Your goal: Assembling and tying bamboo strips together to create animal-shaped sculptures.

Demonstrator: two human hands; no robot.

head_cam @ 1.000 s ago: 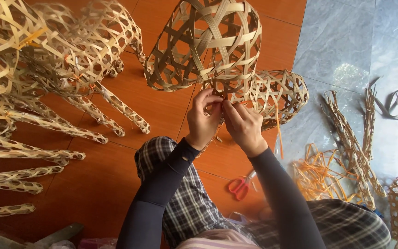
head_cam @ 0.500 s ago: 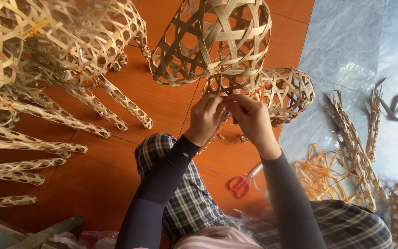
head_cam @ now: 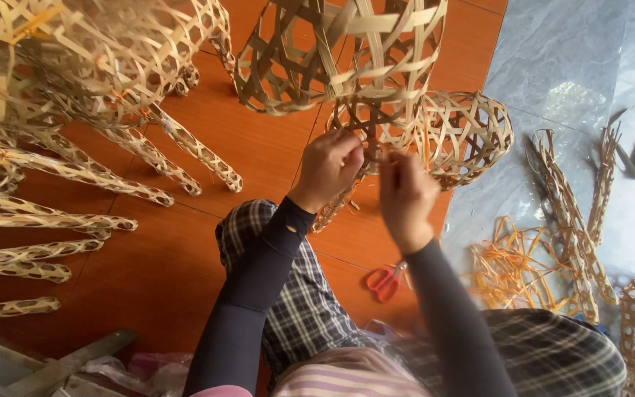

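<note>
A large open-weave bamboo frame [head_cam: 347, 51] is held up in front of me over the orange tiled floor. My left hand [head_cam: 328, 167] pinches the strips at its narrow lower end, fingers closed on the weave. My right hand [head_cam: 406, 192] is just beside it, fingers closed on a thin strip of the same piece. A smaller rounded woven bamboo piece [head_cam: 468, 132] sits right behind my right hand. Both arms wear dark sleeves and my legs in checked trousers lie below.
Several finished woven bamboo shapes with long legs [head_cam: 75, 125] crowd the left side. Red-handled scissors [head_cam: 385, 281] lie on the floor by my knee. Orange binding strips [head_cam: 512, 268] and loose woven pieces [head_cam: 571, 213] lie on the grey stone at right.
The frame has come nearer and higher in view. My right hand has drawn slightly away from my left, to the right, pulling on a strip.
</note>
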